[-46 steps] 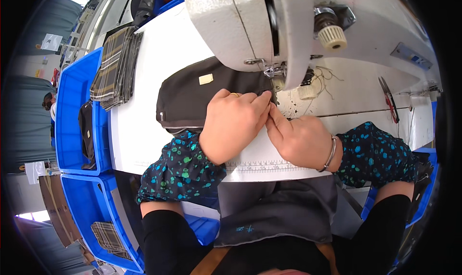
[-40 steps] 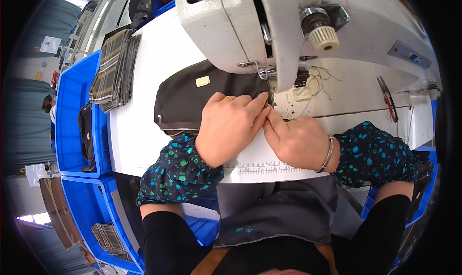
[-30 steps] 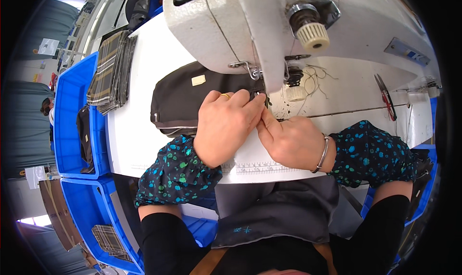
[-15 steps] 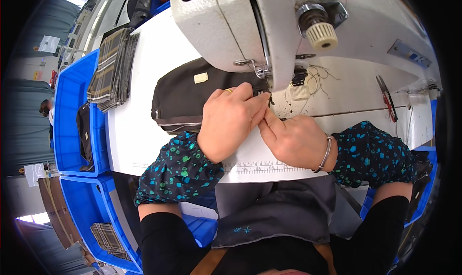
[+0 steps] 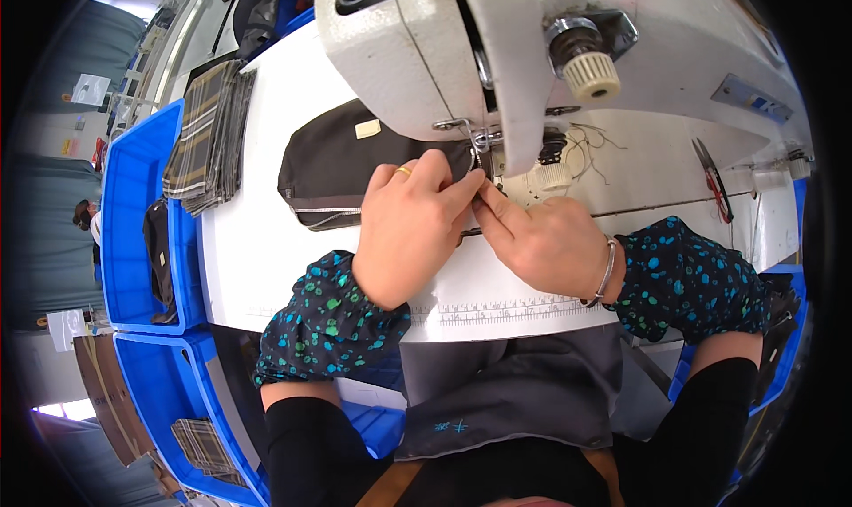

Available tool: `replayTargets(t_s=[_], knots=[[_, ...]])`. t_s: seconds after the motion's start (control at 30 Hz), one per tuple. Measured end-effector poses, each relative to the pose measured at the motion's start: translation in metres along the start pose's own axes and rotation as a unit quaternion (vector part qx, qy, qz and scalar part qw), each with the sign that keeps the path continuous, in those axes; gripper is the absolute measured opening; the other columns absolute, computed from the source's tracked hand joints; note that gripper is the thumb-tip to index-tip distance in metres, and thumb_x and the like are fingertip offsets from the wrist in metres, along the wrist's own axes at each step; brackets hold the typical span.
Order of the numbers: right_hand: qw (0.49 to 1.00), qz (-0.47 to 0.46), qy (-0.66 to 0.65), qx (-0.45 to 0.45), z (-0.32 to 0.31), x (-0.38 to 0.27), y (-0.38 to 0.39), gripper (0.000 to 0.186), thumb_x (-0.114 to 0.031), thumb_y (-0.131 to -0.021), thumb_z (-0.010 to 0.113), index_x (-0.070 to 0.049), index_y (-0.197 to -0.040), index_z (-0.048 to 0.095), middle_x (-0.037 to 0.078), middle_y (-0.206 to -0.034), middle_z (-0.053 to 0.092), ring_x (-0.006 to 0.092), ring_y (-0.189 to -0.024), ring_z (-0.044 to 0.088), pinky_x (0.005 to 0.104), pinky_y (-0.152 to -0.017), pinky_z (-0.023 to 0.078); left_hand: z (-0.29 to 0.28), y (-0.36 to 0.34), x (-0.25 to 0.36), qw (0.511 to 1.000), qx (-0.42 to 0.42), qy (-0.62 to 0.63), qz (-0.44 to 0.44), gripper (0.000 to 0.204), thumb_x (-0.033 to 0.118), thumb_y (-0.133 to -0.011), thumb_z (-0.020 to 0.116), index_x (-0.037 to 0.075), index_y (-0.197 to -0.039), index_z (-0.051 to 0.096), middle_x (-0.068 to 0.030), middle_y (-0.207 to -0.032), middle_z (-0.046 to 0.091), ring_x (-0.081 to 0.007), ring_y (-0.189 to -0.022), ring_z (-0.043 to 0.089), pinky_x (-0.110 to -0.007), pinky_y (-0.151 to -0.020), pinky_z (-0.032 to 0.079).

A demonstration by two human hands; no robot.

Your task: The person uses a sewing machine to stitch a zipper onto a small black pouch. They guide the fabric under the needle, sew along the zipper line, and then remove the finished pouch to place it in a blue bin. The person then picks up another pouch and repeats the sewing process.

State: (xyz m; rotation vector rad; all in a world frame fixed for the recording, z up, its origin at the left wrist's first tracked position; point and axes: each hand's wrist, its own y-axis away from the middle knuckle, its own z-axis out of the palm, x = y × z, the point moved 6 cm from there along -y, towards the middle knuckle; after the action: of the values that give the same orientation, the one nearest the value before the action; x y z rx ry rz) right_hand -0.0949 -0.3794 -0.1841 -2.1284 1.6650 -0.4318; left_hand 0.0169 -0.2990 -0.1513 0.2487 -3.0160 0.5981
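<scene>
A black fabric pouch piece [image 5: 333, 161] with a small cream label [image 5: 367, 130] and a silver zipper along its near edge lies flat on the white sewing table. Its right end reaches under the presser foot of a white sewing machine [image 5: 404, 59], where a bit of zipper shows. My left hand [image 5: 408, 227] rests over the near right part of the pouch, thumb and forefinger pinching its edge just before the needle. Against those fingertips, my right hand [image 5: 550, 245] pinches the same edge. The fabric between the fingers is mostly hidden.
Folded plaid cloth pieces [image 5: 206, 139] are stacked at the table's left edge. Blue bins [image 5: 191, 267] stand beyond it, holding dark pouches and more plaid cloth. Thread snips [image 5: 713, 180] and loose thread ends [image 5: 586, 152] lie right of the needle. A printed ruler [image 5: 497, 314] runs along the front edge.
The pouch has turned slightly, and a piece of zipper now shows beside the presser foot. Both hands have shifted a little left, still pinching close together.
</scene>
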Motion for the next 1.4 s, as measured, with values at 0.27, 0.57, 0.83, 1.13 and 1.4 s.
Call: replayTargets(t_s=[0.27, 0.57, 0.83, 1.13, 1.4], knots=[[0.999, -0.028, -0.017, 0.016, 0.000, -0.003, 0.002, 0.024, -0.017, -0.082, 0.068, -0.001, -0.099, 0.074, 0.020, -0.111, 0.076, 0.0138, -0.055, 0.066, 0.0305, -0.050, 0.051, 0.006, 0.006, 0.009, 0.999, -0.003, -0.039, -0.015, 0.043, 0.006, -0.069, 0.079, 0.019, -0.109, 0.083, 0.0006, -0.092, 0.061, -0.0219, -0.071, 0.062, -0.036, -0.067, 0.053], [0.999, -0.031, -0.016, 0.011, -0.002, -0.004, 0.000, 0.026, -0.016, -0.081, 0.069, 0.001, -0.100, 0.073, 0.021, -0.112, 0.075, 0.0147, -0.055, 0.066, 0.0299, -0.049, 0.051, 0.004, 0.002, 0.003, 0.999, -0.019, 0.019, -0.023, 0.037, 0.008, -0.074, 0.078, 0.018, -0.110, 0.082, 0.0002, -0.109, 0.067, -0.0240, -0.085, 0.067, -0.035, -0.066, 0.056], [0.999, -0.009, -0.038, 0.011, -0.001, 0.000, -0.002, 0.027, -0.013, -0.082, 0.068, 0.004, -0.102, 0.071, 0.022, -0.111, 0.074, 0.0164, -0.054, 0.067, 0.0306, -0.047, 0.051, 0.004, -0.005, 0.001, 0.997, -0.041, 0.033, -0.054, 0.031, 0.006, -0.079, 0.076, 0.016, -0.109, 0.081, -0.0003, -0.105, 0.072, -0.0275, -0.082, 0.071, -0.039, -0.064, 0.058], [0.999, 0.019, -0.038, 0.034, 0.001, 0.012, -0.006, 0.012, -0.012, -0.082, 0.068, -0.002, -0.087, 0.065, 0.007, -0.078, 0.063, 0.0174, -0.053, 0.064, 0.0330, -0.046, 0.050, 0.007, -0.018, -0.001, 0.998, -0.048, 0.030, -0.039, 0.016, 0.007, -0.082, 0.075, 0.007, -0.097, 0.079, -0.0075, -0.104, 0.073, -0.0319, -0.090, 0.072, -0.041, -0.073, 0.060], [1.000, 0.021, -0.007, -0.002, 0.004, 0.016, -0.002, 0.022, -0.015, -0.085, 0.068, -0.002, -0.102, 0.073, 0.013, -0.119, 0.075, 0.0147, -0.058, 0.065, 0.0310, -0.050, 0.051, 0.004, -0.021, -0.004, 0.995, -0.058, 0.069, -0.053, 0.017, 0.008, -0.085, 0.074, 0.006, -0.101, 0.078, -0.0110, -0.099, 0.071, -0.0327, -0.085, 0.071, -0.042, -0.073, 0.059]])
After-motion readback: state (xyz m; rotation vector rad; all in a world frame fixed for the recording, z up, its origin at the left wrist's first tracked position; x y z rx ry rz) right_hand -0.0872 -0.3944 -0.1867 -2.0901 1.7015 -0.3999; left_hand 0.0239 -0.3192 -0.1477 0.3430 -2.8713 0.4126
